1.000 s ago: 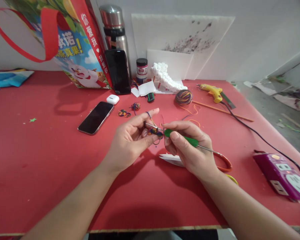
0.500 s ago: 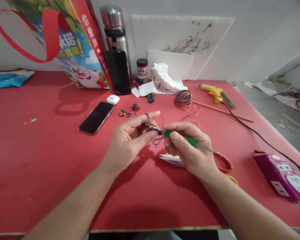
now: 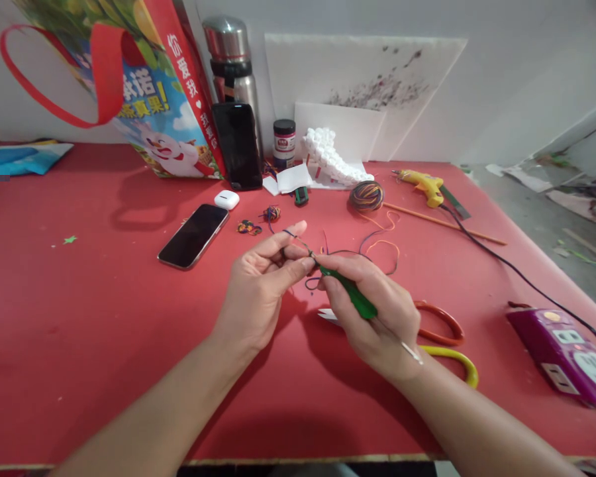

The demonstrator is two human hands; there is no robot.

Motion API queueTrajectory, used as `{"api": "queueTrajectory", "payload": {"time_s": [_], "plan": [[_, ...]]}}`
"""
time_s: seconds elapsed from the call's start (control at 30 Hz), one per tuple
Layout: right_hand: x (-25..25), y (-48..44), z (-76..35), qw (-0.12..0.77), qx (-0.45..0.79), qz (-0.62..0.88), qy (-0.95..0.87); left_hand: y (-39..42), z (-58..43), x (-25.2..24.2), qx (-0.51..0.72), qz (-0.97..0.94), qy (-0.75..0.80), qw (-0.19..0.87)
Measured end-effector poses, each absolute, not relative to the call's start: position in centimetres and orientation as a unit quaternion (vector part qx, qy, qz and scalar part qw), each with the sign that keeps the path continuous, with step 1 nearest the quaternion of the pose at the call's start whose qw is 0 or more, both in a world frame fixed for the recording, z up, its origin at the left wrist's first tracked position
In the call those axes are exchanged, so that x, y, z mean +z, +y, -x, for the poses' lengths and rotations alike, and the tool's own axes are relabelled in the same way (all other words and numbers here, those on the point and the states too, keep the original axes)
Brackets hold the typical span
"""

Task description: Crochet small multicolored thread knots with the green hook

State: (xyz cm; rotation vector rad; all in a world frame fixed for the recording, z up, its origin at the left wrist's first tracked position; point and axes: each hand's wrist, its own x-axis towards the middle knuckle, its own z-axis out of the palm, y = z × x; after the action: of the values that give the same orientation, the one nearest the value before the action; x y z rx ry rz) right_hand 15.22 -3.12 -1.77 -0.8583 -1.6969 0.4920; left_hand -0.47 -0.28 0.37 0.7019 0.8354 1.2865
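Observation:
A green-handled crochet hook (image 3: 358, 299) is gripped in my right hand (image 3: 377, 311), its metal back end sticking out by the wrist. My left hand (image 3: 258, 288) pinches a small dark piece of crochet (image 3: 312, 262) between thumb and fingers, and the hook's tip meets it there. Much of that piece is hidden by my fingertips. Dark yarn (image 3: 298, 237) runs over the raised left index finger, and a loose loop hangs below the pinch. Beneath my right hand lie scissors with a red and a yellow handle loop (image 3: 469, 371).
Beyond my hands are a multicoloured yarn ball (image 3: 367, 196), a smaller yarn ball (image 3: 271, 212) and a crocheted scrap (image 3: 249, 227). A phone (image 3: 193, 236) lies left. A yellow glue gun (image 3: 422, 184) and purple power socket (image 3: 561, 351) are right, joined by a cable.
My right hand has tilted the hook, its handle end dropping toward me, and moved slightly closer to my left hand. More of the scissors' yellow handle shows. The view has shifted slightly.

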Motion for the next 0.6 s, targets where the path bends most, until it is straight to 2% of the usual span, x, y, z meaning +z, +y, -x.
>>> {"api": "queueTrajectory", "payload": {"time_s": [0.2,0.6], "plan": [[-2.1,-3.3,-15.1,0.550,0.155,0.323,-0.754,-0.1,0.8,1.0,0.529,-0.274,0.338,0.729],[-2.2,-3.3,-16.1,0.563,0.264,0.351,-0.700,0.6,2.3,1.4,0.525,-0.316,0.357,0.705]]}}
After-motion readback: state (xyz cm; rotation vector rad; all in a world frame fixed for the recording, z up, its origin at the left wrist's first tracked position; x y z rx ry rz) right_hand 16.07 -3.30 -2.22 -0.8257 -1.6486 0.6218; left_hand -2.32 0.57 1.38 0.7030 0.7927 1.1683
